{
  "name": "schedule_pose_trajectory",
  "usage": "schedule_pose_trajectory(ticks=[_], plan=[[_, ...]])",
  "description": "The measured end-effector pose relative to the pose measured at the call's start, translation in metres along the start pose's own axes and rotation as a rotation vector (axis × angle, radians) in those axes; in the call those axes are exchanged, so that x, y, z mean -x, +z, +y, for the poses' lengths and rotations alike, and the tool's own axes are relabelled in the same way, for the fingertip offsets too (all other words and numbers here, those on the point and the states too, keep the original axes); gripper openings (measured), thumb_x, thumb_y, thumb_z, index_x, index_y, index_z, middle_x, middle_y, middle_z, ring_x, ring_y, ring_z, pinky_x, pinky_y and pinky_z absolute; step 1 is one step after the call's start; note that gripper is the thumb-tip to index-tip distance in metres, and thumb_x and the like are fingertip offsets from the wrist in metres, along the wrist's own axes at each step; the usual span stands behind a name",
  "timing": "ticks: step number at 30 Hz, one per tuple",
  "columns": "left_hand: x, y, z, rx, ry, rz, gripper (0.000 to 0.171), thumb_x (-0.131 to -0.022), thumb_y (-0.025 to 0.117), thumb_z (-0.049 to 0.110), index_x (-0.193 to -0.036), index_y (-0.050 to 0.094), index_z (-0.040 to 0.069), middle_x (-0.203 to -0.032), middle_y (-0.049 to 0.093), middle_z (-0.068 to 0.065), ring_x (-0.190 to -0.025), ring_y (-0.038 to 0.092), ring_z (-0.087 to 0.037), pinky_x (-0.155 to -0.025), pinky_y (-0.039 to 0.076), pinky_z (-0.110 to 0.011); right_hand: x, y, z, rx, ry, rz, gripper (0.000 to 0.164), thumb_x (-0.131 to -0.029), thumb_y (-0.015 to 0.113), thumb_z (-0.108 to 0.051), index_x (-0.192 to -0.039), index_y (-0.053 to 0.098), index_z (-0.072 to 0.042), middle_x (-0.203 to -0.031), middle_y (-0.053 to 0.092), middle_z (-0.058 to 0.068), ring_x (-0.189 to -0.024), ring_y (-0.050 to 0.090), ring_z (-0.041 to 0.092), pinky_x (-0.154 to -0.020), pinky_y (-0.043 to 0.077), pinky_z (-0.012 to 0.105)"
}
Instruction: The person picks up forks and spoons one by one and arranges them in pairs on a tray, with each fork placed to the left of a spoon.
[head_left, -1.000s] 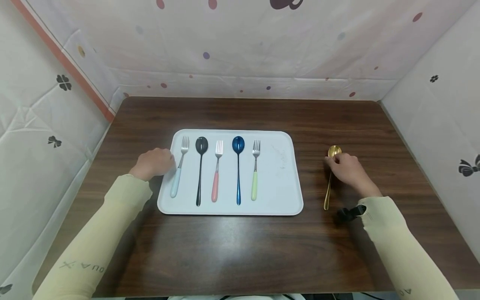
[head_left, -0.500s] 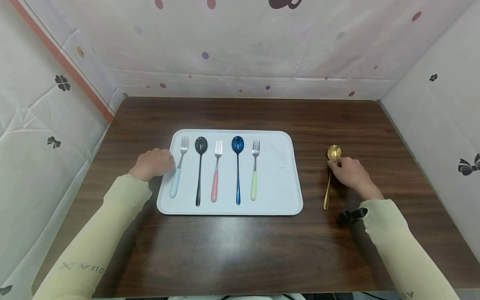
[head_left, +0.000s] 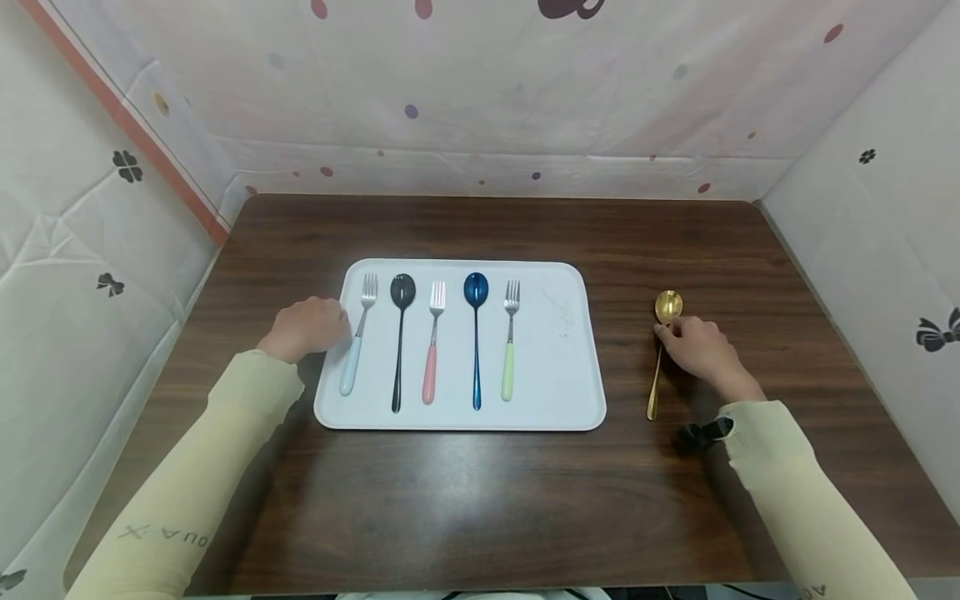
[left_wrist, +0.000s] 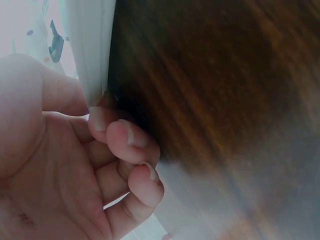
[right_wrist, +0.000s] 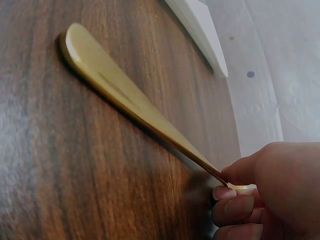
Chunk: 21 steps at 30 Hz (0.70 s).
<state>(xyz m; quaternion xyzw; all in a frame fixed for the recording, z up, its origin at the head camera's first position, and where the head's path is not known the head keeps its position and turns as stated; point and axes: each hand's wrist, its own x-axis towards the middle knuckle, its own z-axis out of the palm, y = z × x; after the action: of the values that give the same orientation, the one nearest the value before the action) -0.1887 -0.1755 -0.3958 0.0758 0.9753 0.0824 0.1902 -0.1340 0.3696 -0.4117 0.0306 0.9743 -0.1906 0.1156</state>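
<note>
My right hand pinches a gold spoon between thumb and fingers, just below its bowl. In the right wrist view the spoon's handle runs from the fingertips along the wood. At the left side of a white tray, my left hand grips the rim, thumb on one face and curled fingers at the other. On the tray lie a light-blue-handled fork, a black spoon, a pink-handled fork, a blue spoon and a green-handled fork, side by side.
A dark brown wooden table carries everything. White patterned cloth closes it in at the back and both sides. A black band or strap sits at the right wrist, close over the wood.
My right hand has shifted slightly down the gold spoon, so more of its bowl shows. The left hand, the tray and its cutlery stay put.
</note>
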Motion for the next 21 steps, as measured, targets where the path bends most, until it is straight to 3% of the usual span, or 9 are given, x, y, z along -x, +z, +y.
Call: schedule_pose_trajectory(ticks=[21], plan=[[-0.0008,0.002,-0.0015,0.002,0.002,0.011,0.039,-0.094,0.035,0.028,-0.104,0.057,-0.002,-0.077,0.055,-0.012,-0.068,0.052,-0.025,-0.058,0.042,-0.038,-0.0078,0.003,-0.0031,0.053,-0.046,0.005,0.04,-0.098,0.035,-0.037,-0.069,0.039,-0.01,-0.06,0.037,0.005,-0.053,0.038,0.02,-0.049,0.03,0.033]])
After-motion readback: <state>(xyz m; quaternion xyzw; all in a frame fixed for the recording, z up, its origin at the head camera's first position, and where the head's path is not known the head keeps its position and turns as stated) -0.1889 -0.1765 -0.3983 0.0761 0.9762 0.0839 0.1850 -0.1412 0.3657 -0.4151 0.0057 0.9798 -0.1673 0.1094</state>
